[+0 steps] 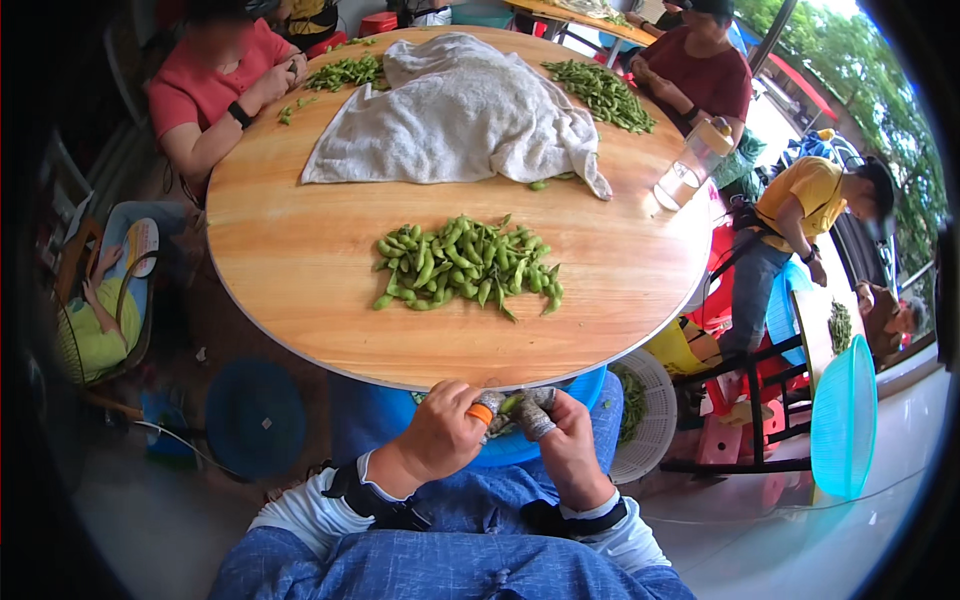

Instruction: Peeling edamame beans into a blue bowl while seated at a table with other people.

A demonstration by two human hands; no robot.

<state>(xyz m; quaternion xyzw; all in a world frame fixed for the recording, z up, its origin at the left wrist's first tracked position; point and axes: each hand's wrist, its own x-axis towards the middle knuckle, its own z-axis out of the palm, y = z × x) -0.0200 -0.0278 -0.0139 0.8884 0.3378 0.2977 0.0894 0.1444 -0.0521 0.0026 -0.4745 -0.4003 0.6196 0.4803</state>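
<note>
Both hands meet over a blue basin (592, 388) at my lap, just off the table's near edge. A green edamame pod (511, 403) shows between their wrapped fingertips. My left hand (447, 428) is closed, with an orange band and grey wrapping on its fingers. Pinching at the pod from the other side is my right hand (566, 438), also closed, its thumb and finger wrapped in grey. The fingertips partly hide the pod and what lies in the basin. On the round wooden table (300, 290) ahead lies a loose pile of edamame pods (465, 262).
A white cloth (450, 115) covers a mound mid-table. A clear bottle (690, 168) stands at the right edge. Two people sit across, beside further pod piles (600, 95). A white basket (645, 420) with pods sits at my right; a blue tub (255, 415) stands on the left floor.
</note>
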